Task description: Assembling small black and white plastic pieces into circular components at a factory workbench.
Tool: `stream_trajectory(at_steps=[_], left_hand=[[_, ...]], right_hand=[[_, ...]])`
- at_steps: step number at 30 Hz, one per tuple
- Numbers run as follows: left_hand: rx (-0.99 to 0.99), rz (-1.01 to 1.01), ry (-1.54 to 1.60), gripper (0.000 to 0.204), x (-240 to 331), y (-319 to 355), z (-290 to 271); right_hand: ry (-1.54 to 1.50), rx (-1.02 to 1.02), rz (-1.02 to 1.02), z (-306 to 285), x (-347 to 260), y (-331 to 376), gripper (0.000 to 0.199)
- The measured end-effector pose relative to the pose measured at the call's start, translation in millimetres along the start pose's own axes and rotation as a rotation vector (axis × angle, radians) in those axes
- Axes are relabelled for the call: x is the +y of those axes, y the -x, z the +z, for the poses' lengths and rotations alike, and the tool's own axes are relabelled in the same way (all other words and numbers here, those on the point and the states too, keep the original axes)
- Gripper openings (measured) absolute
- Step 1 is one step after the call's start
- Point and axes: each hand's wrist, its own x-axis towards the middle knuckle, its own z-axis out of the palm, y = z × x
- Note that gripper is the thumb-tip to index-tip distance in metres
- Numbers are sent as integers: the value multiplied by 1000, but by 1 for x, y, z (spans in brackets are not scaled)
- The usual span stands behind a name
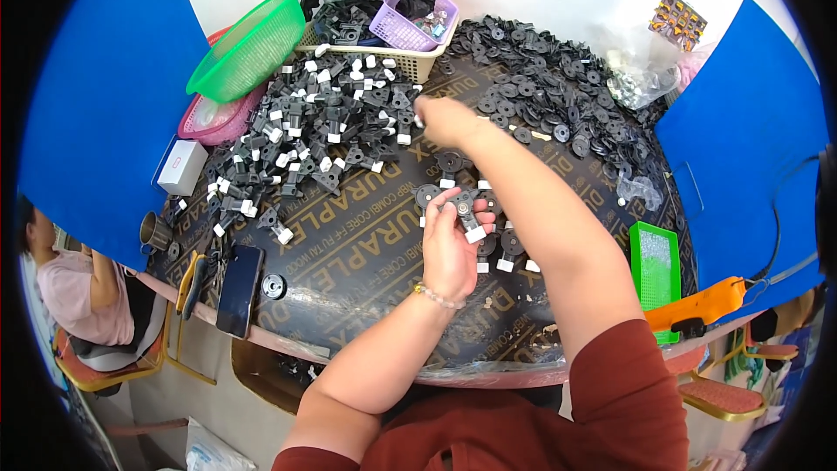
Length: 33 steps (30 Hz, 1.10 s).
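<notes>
My left hand (pixel 445 249), palm up with fingers curled, holds a black plastic part with a white end block (pixel 463 207) over the middle of the table. Stretched far forward, my right hand (pixel 451 125) is at the right edge of a heap of black parts with white ends (pixel 331 118). Motion blurs its fingers; a white end shows right beside them, and whether they grip it is unclear. Under and around my left hand lie several round black parts with white ends (pixel 512 244), partly hidden by it.
Black discs (pixel 558 78) are heaped at the far right. Baskets, green (pixel 248 44), pink (pixel 218 126) and purple (pixel 414 30), stand at the back left. A phone (pixel 240 291) lies near the left edge, a green tray (pixel 656 270) and orange tool (pixel 697 307) at the right. Another person (pixel 83 296) sits beyond the blue panel.
</notes>
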Motion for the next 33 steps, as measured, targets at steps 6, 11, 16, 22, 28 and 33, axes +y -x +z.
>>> stream_trajectory(at_steps=[6, 11, 16, 22, 28, 33], left_hand=[[-66, 13, -52, 29, -5, 4, -4], [-140, -61, -128, 29, -1, 4, 1], [-228, -178, -171, 31, -1, 4, 10], [-282, -195, -152, 28, 4, 11, 1], [-300, -258, -111, 28, -8, 11, 1], [-289, -242, -127, 29, -2, 10, 4]], right_hand=[[-83, 425, 368, -60, 34, 122, 31], [104, 486, 638, -36, 62, 263, 21], [181, 303, 633, 4, 76, 339, 22], [162, 336, 467, -3, 39, 366, 9], [212, 194, 289, -2, 16, 399, 7], [236, 192, 214, 3, 27, 391, 5]])
